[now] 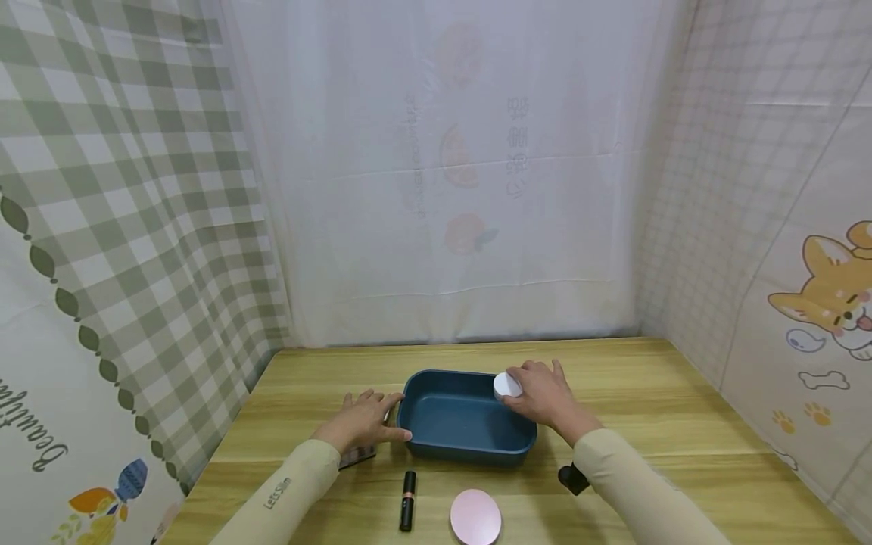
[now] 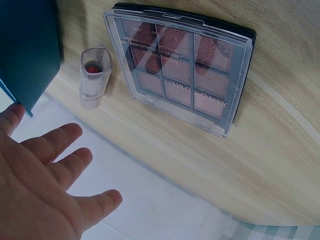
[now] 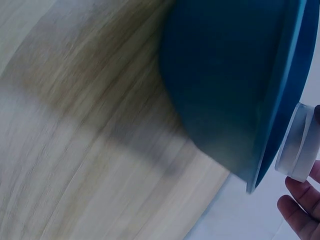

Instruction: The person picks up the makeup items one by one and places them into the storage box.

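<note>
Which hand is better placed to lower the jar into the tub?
Likely the right hand, gripping the white jar at the right end of the tub; the left hand is at the opposite end.

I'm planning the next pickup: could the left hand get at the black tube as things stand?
Probably yes. The left hand, fingers spread, is at the left end of the basin and seems to grip nothing; the black tube lies uncovered on the table, with nothing seen standing between them.

A pale cream right sleeve (image 1: 640, 484) is matching the left sleeve (image 1: 300, 481), which is showing dark "Let's Slim" lettering (image 1: 277, 493).
</note>
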